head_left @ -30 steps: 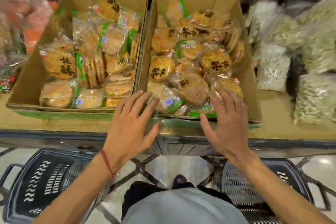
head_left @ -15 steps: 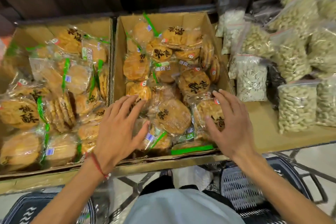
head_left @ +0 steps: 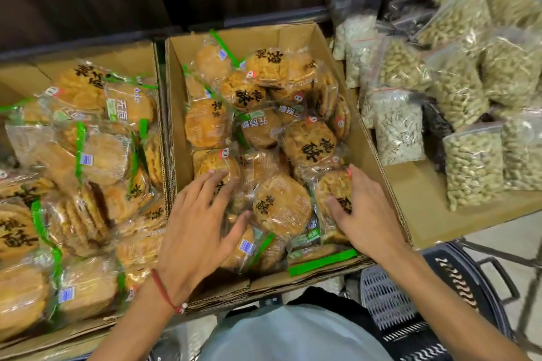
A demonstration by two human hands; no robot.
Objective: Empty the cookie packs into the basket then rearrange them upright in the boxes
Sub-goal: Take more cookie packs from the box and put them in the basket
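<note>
On the table [head_left: 416,214] in front of the person, two open cardboard boxes stand side by side, walls touching: left box [head_left: 157,73] and right box [head_left: 366,138]. Both are heaped with clear cookie packs [head_left: 308,143], jumbled, most lying flat, a few on edge. Left hand [head_left: 199,228] over the near left part of the right box, fingers spread and straight, resting on the packs; grip released, nothing held. Red string bracelet [head_left: 164,290] on that wrist. Right hand [head_left: 366,214] at the near right corner of the same box, fingers laid along one cookie pack [head_left: 331,184], thumb spread across its face; grip released too, touching only. Black basket [head_left: 390,302] on the floor below the table edge, to the person's right. Bags of nuts and seeds [head_left: 469,167] piled on the table right of the boxes
</note>
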